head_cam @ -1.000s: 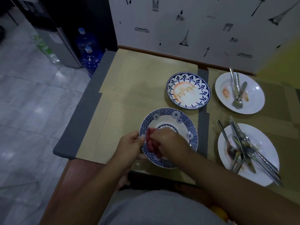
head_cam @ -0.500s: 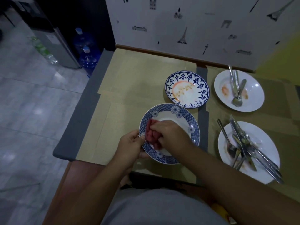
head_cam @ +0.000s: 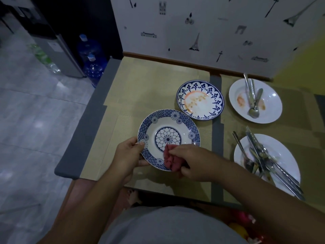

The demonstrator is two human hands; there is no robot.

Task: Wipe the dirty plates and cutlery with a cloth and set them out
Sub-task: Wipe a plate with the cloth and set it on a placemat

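A blue-patterned plate (head_cam: 175,120) lies near the table's front edge, its flower centre showing clean. My left hand (head_cam: 129,156) grips its left rim. My right hand (head_cam: 190,161) holds a bunched red cloth (head_cam: 171,160) against the plate's near rim. Behind it a second blue-rimmed plate (head_cam: 200,99) carries orange smears. At the far right a white plate (head_cam: 270,95) with stains holds a spoon and a fork (head_cam: 253,101). A nearer white plate (head_cam: 284,155) bears a heap of several dirty cutlery pieces (head_cam: 263,155).
The table (head_cam: 149,88) is covered in tan mats with grey strips and stands against a patterned wall (head_cam: 211,32). Its left edge drops to a tiled floor (head_cam: 35,120), where blue water bottles (head_cam: 91,59) stand beside a grey appliance.
My right hand has dragged the cloth from the plate's middle toward its near rim, uncovering the flower centre. My left hand stays on the left rim.
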